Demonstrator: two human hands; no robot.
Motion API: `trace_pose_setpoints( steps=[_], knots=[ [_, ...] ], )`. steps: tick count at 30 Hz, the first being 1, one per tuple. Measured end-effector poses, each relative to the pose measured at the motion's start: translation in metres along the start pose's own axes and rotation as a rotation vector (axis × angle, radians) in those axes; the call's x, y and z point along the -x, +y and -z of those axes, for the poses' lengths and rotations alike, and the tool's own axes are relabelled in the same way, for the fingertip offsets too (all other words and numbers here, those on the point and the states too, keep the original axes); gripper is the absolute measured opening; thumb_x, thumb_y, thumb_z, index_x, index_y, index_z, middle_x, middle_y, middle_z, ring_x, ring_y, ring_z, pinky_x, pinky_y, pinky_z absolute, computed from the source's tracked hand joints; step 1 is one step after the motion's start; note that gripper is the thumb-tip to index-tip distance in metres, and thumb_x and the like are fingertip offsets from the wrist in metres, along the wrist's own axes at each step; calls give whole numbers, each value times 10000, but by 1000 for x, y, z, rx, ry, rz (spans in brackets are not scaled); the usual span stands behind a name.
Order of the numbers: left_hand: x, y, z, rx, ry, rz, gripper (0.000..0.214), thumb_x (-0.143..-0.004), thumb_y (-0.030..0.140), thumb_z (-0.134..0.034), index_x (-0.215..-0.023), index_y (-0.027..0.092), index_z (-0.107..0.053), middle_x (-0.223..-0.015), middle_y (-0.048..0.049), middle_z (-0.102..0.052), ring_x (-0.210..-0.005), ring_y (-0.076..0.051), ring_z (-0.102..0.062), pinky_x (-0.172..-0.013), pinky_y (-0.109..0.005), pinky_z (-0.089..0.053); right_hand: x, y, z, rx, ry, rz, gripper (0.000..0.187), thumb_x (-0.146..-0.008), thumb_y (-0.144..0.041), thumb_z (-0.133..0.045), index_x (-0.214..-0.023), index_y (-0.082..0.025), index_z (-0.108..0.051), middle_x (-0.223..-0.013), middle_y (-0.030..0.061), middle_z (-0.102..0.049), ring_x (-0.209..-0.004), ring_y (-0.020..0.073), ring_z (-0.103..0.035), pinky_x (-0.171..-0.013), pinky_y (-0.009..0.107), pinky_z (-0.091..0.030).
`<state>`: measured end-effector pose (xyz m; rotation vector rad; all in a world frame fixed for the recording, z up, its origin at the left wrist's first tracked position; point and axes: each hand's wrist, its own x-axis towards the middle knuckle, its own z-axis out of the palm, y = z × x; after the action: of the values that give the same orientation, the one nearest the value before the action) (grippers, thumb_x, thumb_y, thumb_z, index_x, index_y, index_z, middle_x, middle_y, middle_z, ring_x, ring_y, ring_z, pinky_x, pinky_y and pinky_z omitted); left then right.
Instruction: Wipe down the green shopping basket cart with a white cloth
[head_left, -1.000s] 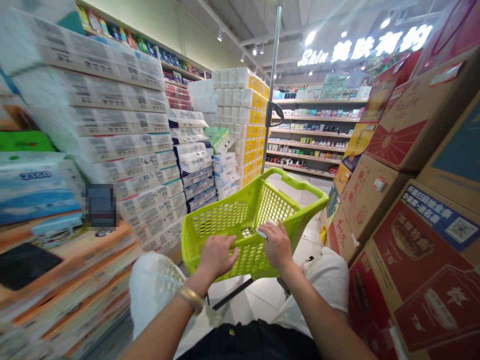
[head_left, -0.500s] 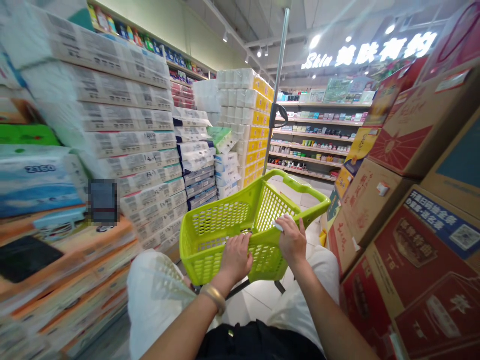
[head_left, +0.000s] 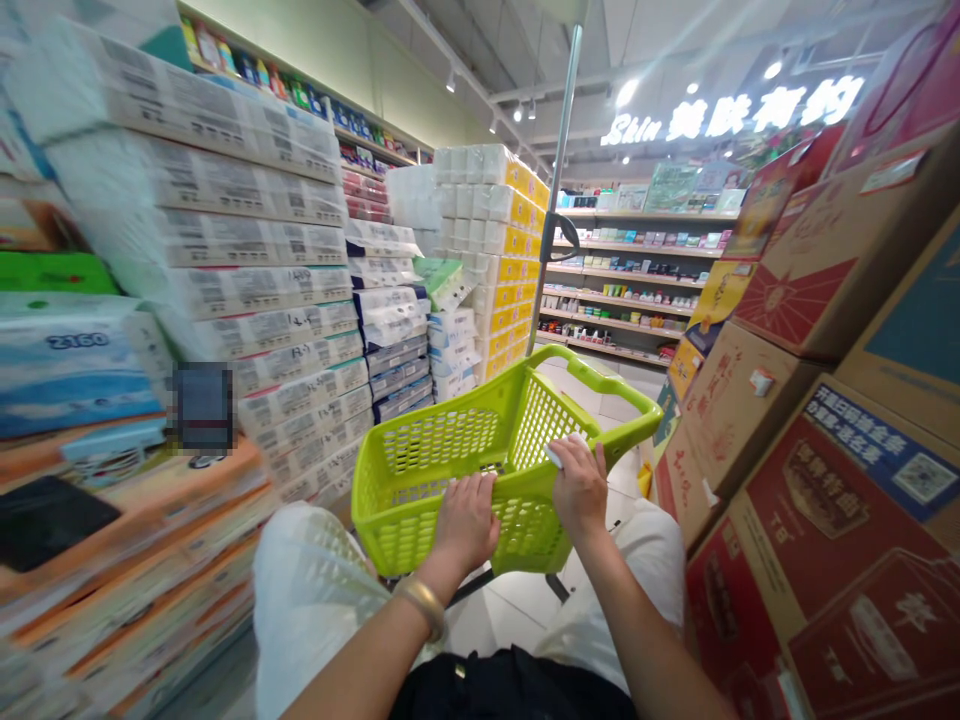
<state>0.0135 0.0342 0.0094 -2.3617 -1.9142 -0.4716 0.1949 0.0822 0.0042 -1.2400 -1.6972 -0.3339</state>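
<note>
A lime green plastic shopping basket (head_left: 420,455) on a trolley frame stands in front of me in a shop aisle, with nothing visible inside it. My left hand (head_left: 466,520) grips the basket's near rim, fingers curled over the edge; a gold bangle is on that wrist. My right hand (head_left: 579,487) is closed over the near right rim and pinches a small white item (head_left: 556,455) against it. A metal pole (head_left: 559,180) with a black handle rises behind the basket.
Stacks of packaged tissue (head_left: 225,260) line the left side of the aisle. Red and brown cardboard boxes (head_left: 810,380) are stacked close on the right. Shelves of small goods (head_left: 630,290) stand at the far end. My white-clad knees show below.
The basket has shifted slightly left and tilted, and both hands have slid forward along its near rim. The right hand has kept hold of the white item.
</note>
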Motion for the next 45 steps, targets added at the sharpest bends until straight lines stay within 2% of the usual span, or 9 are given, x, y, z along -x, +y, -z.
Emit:
trace_pose_setpoints(
  steps=[6, 10, 14, 18, 21, 28, 35, 41, 45],
  knots=[
    [-28, 8, 14, -53, -133, 58, 338, -866, 392, -469, -1048, 153, -624, -1010, -161, -684, -976, -306, -639, -824, -411, -485, 16, -35, -15, -131, -127, 152, 430, -812, 28, -441, -1022, -263, -679, -1057, 0, -729, -1144, 211, -599, -1195, 463, -104],
    [-43, 0, 19, -45, -225, 19, 382, -854, 521, -475, -908, 209, -688, -937, -117, -733, -911, -285, -686, -769, -361, -509, 4, -15, -5, -85, -79, 112, 450, -814, 35, -417, -1063, -248, -664, -1074, 13, -723, -1106, 210, -617, -1195, 487, -70],
    [-41, -4, 19, -42, -239, -5, 356, -862, 503, -463, -935, 243, -696, -983, -88, -747, -934, -273, -694, -781, -351, -514, -5, 3, 3, 0, 56, 16, 412, -828, 12, -409, -1064, -203, -668, -1103, 72, -701, -1157, 239, -579, -1193, 493, -76],
    [-35, -3, 19, -49, -225, 5, 367, -875, 495, -439, -952, 243, -694, -992, -91, -749, -927, -281, -700, -765, -358, -520, 8, -16, -6, -35, -7, 81, 409, -810, 25, -425, -995, -233, -682, -1027, 18, -727, -1123, 219, -605, -1185, 448, -151],
    [-33, -4, 19, -49, -213, 4, 351, -874, 491, -443, -949, 256, -693, -982, -77, -751, -926, -274, -701, -765, -351, -520, 14, -26, -9, -86, -74, 111, 428, -806, 36, -426, -994, -251, -682, -1028, 0, -731, -1124, 210, -609, -1189, 459, -111],
    [-31, -6, 18, -36, -226, 11, 327, -852, 491, -473, -950, 275, -698, -996, -73, -745, -938, -278, -695, -772, -364, -525, 1, 1, 6, 1, 73, -2, 441, -820, 16, -404, -1070, -216, -685, -1109, 59, -710, -1190, 235, -563, -1187, 498, -83],
    [-30, -6, 21, -29, -234, 15, 352, -869, 520, -437, -989, 300, -685, -968, -65, -753, -928, -288, -700, -766, -376, -524, 17, -20, -3, -94, -69, 82, 439, -804, 32, -432, -1032, -246, -685, -1073, 5, -722, -1168, 210, -581, -1195, 463, -82],
    [-29, -5, 22, -31, -246, 21, 338, -871, 493, -457, -1032, 284, -669, -1002, -81, -745, -950, -284, -693, -796, -375, -518, 3, 5, 10, -61, 58, 12, 467, -793, 21, -381, -1061, -203, -689, -1114, 51, -713, -1193, 222, -567, -1189, 486, -115],
    [-28, -4, 22, -39, -241, 15, 345, -880, 491, -446, -1045, 283, -666, -1017, -84, -743, -965, -282, -689, -816, -376, -512, 14, -11, 0, -95, 18, 75, 444, -812, 14, -392, -1053, -203, -697, -1113, 49, -719, -1198, 218, -577, -1181, 469, -173]
  ],
)
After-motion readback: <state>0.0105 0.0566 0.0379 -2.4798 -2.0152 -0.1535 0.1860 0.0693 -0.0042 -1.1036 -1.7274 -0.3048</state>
